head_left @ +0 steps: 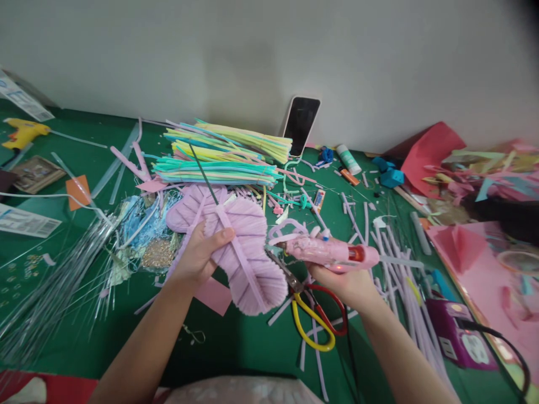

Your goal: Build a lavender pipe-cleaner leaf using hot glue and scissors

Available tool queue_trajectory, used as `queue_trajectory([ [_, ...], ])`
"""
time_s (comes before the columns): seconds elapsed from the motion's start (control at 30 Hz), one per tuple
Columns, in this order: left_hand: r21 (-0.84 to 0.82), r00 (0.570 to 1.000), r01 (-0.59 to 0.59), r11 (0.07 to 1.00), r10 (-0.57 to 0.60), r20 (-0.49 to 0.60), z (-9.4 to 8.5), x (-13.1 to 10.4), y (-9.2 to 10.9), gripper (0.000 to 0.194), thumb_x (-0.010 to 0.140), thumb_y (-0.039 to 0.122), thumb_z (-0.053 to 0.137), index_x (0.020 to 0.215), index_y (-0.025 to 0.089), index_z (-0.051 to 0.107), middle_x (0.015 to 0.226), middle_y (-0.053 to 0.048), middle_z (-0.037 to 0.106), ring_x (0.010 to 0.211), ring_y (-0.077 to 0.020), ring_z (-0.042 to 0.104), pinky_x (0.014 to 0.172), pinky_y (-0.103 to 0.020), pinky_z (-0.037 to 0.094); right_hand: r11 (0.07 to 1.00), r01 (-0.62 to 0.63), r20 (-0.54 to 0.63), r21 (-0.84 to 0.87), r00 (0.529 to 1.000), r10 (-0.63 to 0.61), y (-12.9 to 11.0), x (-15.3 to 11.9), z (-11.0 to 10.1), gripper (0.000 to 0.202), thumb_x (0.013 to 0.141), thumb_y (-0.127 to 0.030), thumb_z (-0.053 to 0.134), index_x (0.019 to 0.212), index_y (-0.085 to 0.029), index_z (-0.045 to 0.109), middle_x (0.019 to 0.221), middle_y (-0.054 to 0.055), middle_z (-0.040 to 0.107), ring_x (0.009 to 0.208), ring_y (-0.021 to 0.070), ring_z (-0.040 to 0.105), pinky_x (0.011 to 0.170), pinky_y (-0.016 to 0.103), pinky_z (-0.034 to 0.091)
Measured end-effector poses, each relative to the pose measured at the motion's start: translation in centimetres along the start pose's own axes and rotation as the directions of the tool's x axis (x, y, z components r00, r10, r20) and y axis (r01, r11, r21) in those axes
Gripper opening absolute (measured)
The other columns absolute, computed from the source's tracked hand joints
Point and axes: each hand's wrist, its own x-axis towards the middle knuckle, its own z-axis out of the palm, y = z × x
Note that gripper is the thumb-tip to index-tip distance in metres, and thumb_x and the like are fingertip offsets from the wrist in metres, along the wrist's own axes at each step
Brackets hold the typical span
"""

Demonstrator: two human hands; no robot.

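My left hand (206,249) is closed on a lilac butterfly wing piece (248,247) made of pleated fuzzy strips, its thumb pressed on the central spine. A dark thin stick (202,174) juts out from the top of the piece. My right hand (343,283) is wrapped round a pink hot glue gun (328,252), whose nozzle points left, close to the wing's right edge. A clear glue stick (402,261) sticks out of its back. Below the glue gun lie scissors (314,331) with red and yellow handles, partly hidden by my right hand.
Bundles of coloured pipe cleaners (219,168) lie behind the wing, and a phone (301,126) leans on the wall. Lilac pipe cleaners (404,303) and a purple box with a cable (461,334) are at right. At left are silvery wires (54,286) and a yellow glue gun (25,133).
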Motion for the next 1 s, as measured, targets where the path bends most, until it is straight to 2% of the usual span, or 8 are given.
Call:
queue_trajectory([
  [0.17,0.006,0.998,-0.025,1.000,0.025,0.051,0.0,-0.1,0.0,0.054,0.063,0.027,0.083,0.110,0.016,0.061,0.095,-0.008,0.075,0.091,-0.0278,0.074,0.076,-0.033,0.063,0.998,0.007,0.053,0.057,0.999,-0.010,-0.5,0.1,-0.1,0.017,0.076,-0.021,0.058,0.080,-0.025,0.074,0.081,0.001,0.073,0.072,0.0199,0.068,0.066,0.029,0.057],
  [0.47,-0.009,0.997,-0.048,0.999,0.048,0.058,-0.2,0.1,0.0,0.055,0.062,0.026,0.086,0.111,0.017,0.063,0.096,-0.007,0.075,0.095,-0.0271,0.073,0.080,-0.034,0.062,1.000,-0.007,-0.018,0.027,1.000,0.007,-0.8,0.1,0.0,0.011,0.070,-0.025,0.059,0.060,-0.024,0.063,0.063,0.000,0.065,0.058,0.0174,0.060,0.052,0.026,0.050],
  [0.63,-0.006,0.998,-0.042,0.999,0.042,0.046,-0.1,0.0,0.2,0.055,0.060,0.027,0.087,0.108,0.017,0.064,0.094,-0.006,0.075,0.091,-0.0265,0.073,0.078,-0.033,0.063,0.998,0.019,0.045,0.064,0.999,-0.022,-0.8,0.0,-0.1,0.010,0.073,-0.023,0.060,0.065,-0.024,0.067,0.065,-0.001,0.067,0.059,0.0173,0.062,0.055,0.027,0.052],
  [0.77,0.021,0.997,-0.052,0.998,0.050,0.057,0.0,0.0,0.3,0.052,0.060,0.029,0.085,0.106,0.017,0.065,0.095,-0.008,0.075,0.092,-0.0276,0.073,0.076,-0.032,0.062,0.999,-0.017,0.019,0.035,1.000,0.017,-0.6,-0.2,-0.1,0.014,0.074,-0.025,0.061,0.060,-0.026,0.064,0.061,-0.001,0.065,0.056,0.0181,0.061,0.052,0.028,0.052],
  [0.93,0.027,0.994,-0.071,0.997,0.068,0.082,-0.2,0.1,0.2,0.048,0.063,0.030,0.084,0.106,0.017,0.067,0.095,-0.008,0.075,0.091,-0.0275,0.073,0.076,-0.032,0.062,0.997,0.013,0.076,0.080,0.997,-0.020,-1.1,-0.1,-0.3,0.011,0.076,-0.027,0.061,0.069,-0.027,0.069,0.074,0.000,0.072,0.066,0.0198,0.067,0.063,0.031,0.057],
  [1.0,0.020,0.994,-0.074,0.997,0.072,0.082,-0.2,0.2,0.1,0.047,0.063,0.030,0.084,0.105,0.017,0.067,0.094,-0.008,0.075,0.090,-0.0276,0.074,0.076,-0.033,0.062,0.996,-0.002,0.086,0.085,0.996,-0.005,-1.3,-0.1,-0.4,0.013,0.077,-0.025,0.060,0.066,-0.026,0.066,0.069,0.000,0.069,0.060,0.0187,0.064,0.058,0.030,0.055],
])
